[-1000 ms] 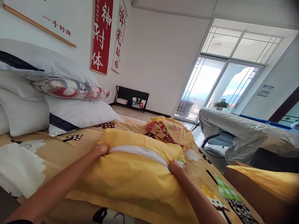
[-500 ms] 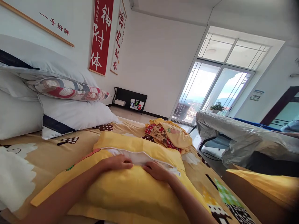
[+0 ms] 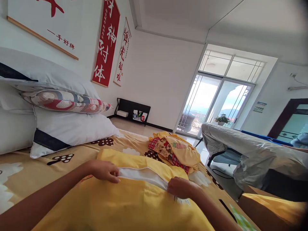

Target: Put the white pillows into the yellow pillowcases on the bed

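A yellow pillowcase point(image 3: 134, 205) lies in front of me on the bed, its opening stretched sideways. White pillow fabric point(image 3: 141, 175) shows through the gap. At the left end of the opening, my left hand point(image 3: 103, 170) is closed on the pillowcase edge, thumb and fingers pinching the cloth. My right hand point(image 3: 180, 187) grips the edge at the right end, its fingers curled and partly hidden. Just beyond lies a pile of folded pillowcases point(image 3: 172, 149), yellow and red-checked, one bearing a carrot picture.
White pillows point(image 3: 77, 126) and a patterned pillow point(image 3: 64, 101) are stacked at the left. A patterned sheet point(image 3: 81, 152) covers the bed. On the right stand a plastic-covered table point(image 3: 252, 141) and a brown box point(image 3: 269, 208) with yellow cloth over its edge.
Both hands have moved apart, the left leftward and the right rightward, to the ends of the opening. The opening is pulled straighter, and the camera view has tilted upward.
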{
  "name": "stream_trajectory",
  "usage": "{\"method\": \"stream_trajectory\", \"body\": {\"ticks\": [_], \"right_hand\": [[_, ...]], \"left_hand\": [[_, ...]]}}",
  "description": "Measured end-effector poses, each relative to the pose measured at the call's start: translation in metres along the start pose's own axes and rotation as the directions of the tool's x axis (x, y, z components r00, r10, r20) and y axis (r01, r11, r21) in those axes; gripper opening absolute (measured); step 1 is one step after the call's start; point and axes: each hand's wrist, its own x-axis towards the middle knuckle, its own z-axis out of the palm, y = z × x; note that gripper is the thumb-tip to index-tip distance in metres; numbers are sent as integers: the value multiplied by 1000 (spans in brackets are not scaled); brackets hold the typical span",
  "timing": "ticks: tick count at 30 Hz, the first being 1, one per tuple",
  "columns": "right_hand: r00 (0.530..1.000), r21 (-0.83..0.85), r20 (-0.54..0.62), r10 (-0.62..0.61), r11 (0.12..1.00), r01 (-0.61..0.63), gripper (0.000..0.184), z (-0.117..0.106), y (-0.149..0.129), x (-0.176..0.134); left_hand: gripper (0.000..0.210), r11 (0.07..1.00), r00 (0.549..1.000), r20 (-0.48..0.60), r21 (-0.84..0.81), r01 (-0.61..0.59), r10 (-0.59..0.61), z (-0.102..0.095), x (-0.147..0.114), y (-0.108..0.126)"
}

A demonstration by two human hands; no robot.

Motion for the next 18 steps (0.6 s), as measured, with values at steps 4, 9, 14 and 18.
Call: {"method": "stream_trajectory", "body": {"ticks": [4, 9, 14, 18], "right_hand": [[987, -22, -136, -83, 996, 81, 27, -88, 14, -1], [819, 7, -561, 120, 990, -140, 45, -93, 7, 19], [899, 134, -347, 266, 963, -233, 47, 56, -14, 60], [890, 147, -382, 247, 968, -206, 49, 124, -18, 81]], "left_hand": [[45, 995, 927, -375, -90, -42, 6, -78, -26, 33], [51, 1000, 691, -723, 10, 15, -3, -68, 17, 68], [54, 974, 789, -614, 166, 155, -21, 68, 100, 24], [50, 972, 857, -508, 148, 184, -85, 127, 134, -12]]}}
